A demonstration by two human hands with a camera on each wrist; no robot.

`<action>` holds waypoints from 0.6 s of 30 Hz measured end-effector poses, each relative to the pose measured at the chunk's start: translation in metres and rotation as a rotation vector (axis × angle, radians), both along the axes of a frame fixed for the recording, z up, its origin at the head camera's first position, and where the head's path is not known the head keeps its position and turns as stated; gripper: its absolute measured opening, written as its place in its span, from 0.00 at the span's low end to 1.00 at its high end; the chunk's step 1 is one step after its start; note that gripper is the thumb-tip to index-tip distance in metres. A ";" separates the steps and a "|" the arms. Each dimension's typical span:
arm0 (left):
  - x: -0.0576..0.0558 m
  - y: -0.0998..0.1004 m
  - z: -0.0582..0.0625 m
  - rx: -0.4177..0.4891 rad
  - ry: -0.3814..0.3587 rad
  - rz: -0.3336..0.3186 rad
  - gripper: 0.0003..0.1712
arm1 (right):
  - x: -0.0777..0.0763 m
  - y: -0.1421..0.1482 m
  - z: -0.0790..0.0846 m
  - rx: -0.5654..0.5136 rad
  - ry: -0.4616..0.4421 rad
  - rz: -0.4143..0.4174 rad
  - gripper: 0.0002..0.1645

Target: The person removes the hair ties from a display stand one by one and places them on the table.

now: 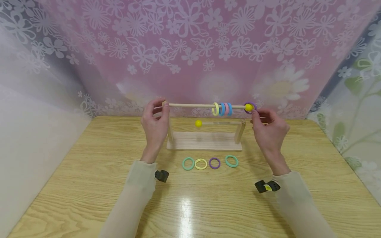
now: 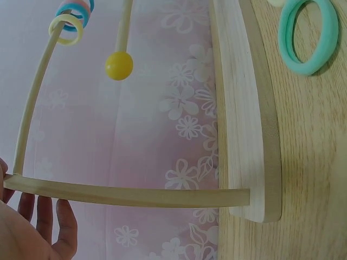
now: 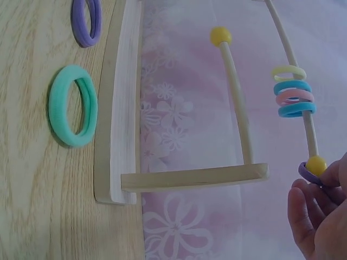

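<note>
Purple ring (image 3: pixel 308 174): likely light, soft, stretchy; hold by rim. Right hand (image 1: pixel 270 130) pinches it at rod's (image 1: pixel 190 105) right end; left hand (image 1: pixel 155 123) grips post's (image 2: pixel 141 195) top.

Wood-grain table (image 1: pixel 68 185) lies below left hand (image 1: pixel 154 127); pink floral curtain (image 1: pixel 184 69) hangs behind it; green-leaf section (image 1: pixel 354 109) right of right hand (image 1: pixel 271 132).

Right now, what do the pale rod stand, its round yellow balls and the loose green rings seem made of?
Pale rod stand: bare-looking wood, matte; its base shows faint grain.
Round yellow balls: smooth, even colour; plastic or painted wood, unclear which.
Loose green rings: probably fabric; matte, finely textured.
</note>
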State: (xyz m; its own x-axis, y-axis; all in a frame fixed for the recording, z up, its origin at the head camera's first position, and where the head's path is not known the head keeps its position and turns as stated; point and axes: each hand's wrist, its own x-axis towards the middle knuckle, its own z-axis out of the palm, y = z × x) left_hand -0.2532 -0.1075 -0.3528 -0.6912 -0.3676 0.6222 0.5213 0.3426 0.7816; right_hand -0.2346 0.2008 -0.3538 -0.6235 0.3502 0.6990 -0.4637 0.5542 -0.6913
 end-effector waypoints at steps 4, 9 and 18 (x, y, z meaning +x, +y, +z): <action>0.001 0.001 0.001 0.003 -0.011 0.006 0.13 | -0.004 0.007 -0.004 0.005 -0.005 0.003 0.12; 0.007 0.006 0.008 0.007 -0.024 0.008 0.13 | -0.004 0.013 -0.006 0.036 0.000 0.004 0.12; 0.004 0.003 0.004 0.000 -0.010 0.008 0.13 | 0.005 0.022 -0.007 0.152 0.113 0.031 0.09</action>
